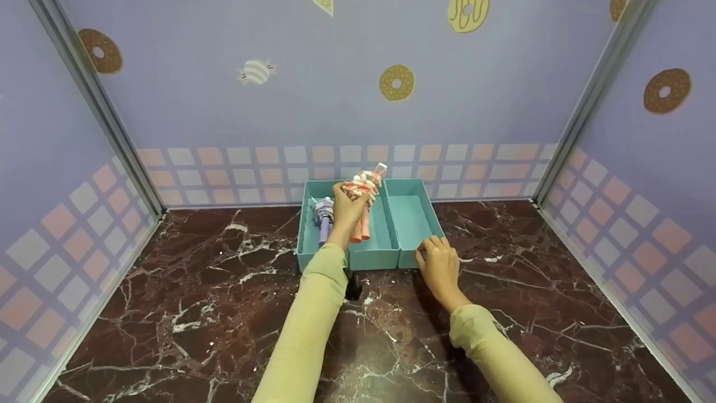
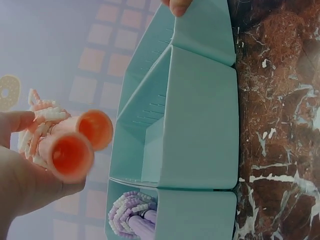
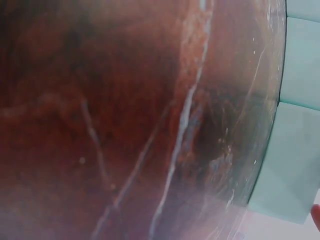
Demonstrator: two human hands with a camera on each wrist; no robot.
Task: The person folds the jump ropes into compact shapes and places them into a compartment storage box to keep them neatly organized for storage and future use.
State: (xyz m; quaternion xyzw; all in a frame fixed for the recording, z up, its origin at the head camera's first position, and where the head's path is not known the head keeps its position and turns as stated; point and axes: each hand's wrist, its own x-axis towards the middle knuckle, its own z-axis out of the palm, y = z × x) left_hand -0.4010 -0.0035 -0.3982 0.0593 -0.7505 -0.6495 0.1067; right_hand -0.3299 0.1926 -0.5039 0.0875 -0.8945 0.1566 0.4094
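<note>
My left hand point(image 1: 348, 211) grips a bundled pink-and-white beaded jump rope point(image 1: 364, 183) above the middle teal box point(image 1: 373, 259). Its two pink handles point(image 2: 72, 155) hang downward, their open ends facing the left wrist camera. A purple-and-white beaded jump rope point(image 1: 323, 212) lies in the left teal box point(image 1: 302, 240), partly hidden by the left hand and arm in the head view. At the right teal box point(image 1: 408, 258), my right hand point(image 1: 441, 267) rests on the front rim near its right corner, with fingers bent over the edge. Only a fingertip point(image 3: 316, 215) shows in the right wrist view.
Three teal boxes stand side by side near the back wall point(image 1: 313, 112) on a dark red marbled tabletop point(image 1: 224, 313). Patterned side panels point(image 1: 643, 184) enclose the table at left and right. A small black object point(image 1: 353, 288) shows beside the left sleeve.
</note>
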